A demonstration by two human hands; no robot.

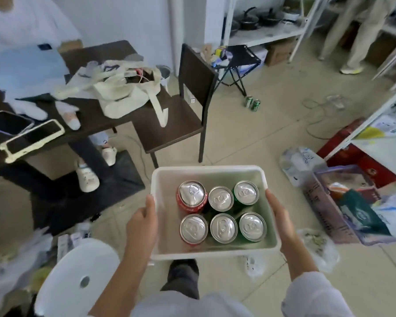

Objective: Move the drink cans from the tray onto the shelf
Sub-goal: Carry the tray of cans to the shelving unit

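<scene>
I carry a white plastic tray [209,170] above the floor, seen from straight above. Several drink cans stand upright in it in two rows. A dented red can [191,196] is at the back left and another red can [193,228] sits in front of it. The others have green sides, such as the can [246,192] at the back right. My left hand [142,221] grips the tray's left rim. My right hand [278,217] grips its right rim. A white shelf unit [375,138] shows at the right edge.
A dark table [114,115] with a cloth bag and two phones stands left, with a dark chair [181,124] beside it. A seated person's legs are under the table. Another white shelf with pans [268,33] stands far back. Two green cans [253,103] stand on the floor. A white stool [78,277] is near left. Bags and boxes clutter the right.
</scene>
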